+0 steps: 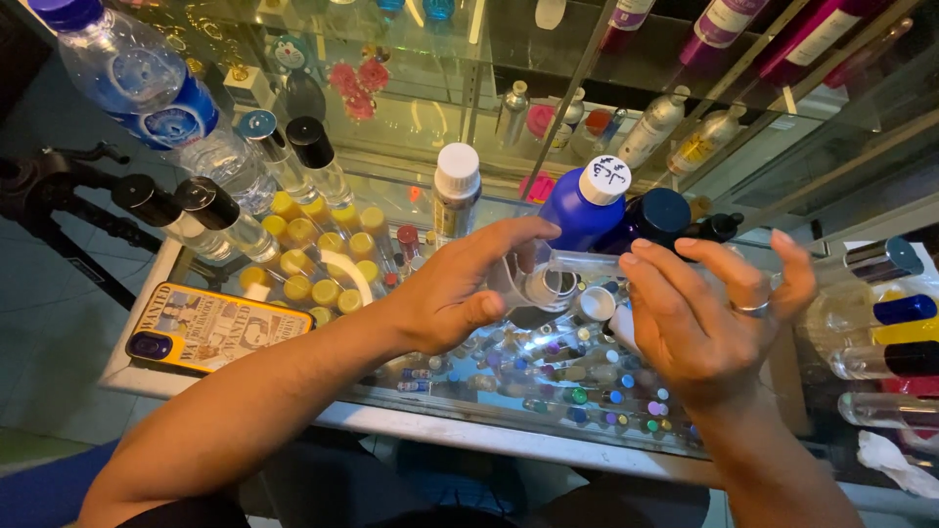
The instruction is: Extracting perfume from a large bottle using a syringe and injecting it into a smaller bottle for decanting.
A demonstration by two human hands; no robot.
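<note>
My left hand [460, 288] holds a small clear plastic funnel [548, 284] between thumb and fingers, just above the glass counter [430, 430]. My right hand [704, 313], wearing a ring, grips a clear slender tube or syringe [587, 259] that reaches across to the funnel. Directly behind the hands stand a blue bottle with a white cap [587, 200] and a dark blue-capped bottle [660, 215]. What lies under my right palm is hidden.
A phone in a yellow printed case [210, 328] lies at the counter's left edge. Black-capped glass bottles [215, 210], yellow-capped vials [323, 254], a water bottle [147, 83] and a white-capped metal bottle [455, 191] stand behind. Clear bottles [880, 332] lie at right. Small vials fill the case below.
</note>
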